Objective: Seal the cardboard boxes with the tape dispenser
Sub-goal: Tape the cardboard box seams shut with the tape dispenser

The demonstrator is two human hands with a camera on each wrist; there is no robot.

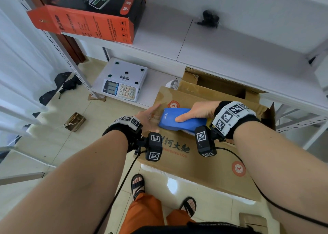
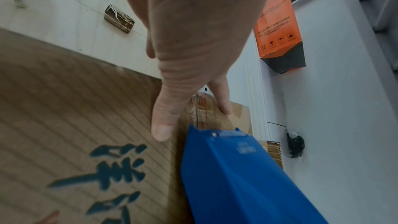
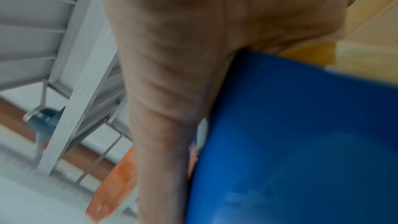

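Observation:
A brown cardboard box (image 1: 198, 155) with dark printed characters stands on the floor against a low shelf, its far flaps up. On its closed top lies the blue tape dispenser (image 1: 179, 119), which my right hand (image 1: 193, 113) grips from above, thumb along the near side. In the right wrist view the dispenser (image 3: 301, 142) fills the lower right, blurred. My left hand (image 1: 150, 115) lies flat with straight fingers on the box top at its left end, just ahead of the dispenser's nose (image 2: 219, 133). A strip of clear tape (image 2: 200, 108) runs along the seam there.
A white electronic scale (image 1: 122, 81) sits on the low shelf left of the box. An orange and black carton (image 1: 85, 18) overhangs the upper shelf. White rack posts (image 1: 71, 59) stand left. A small cardboard scrap (image 1: 74, 121) lies on the tiled floor. My sandalled feet (image 1: 138, 184) are below.

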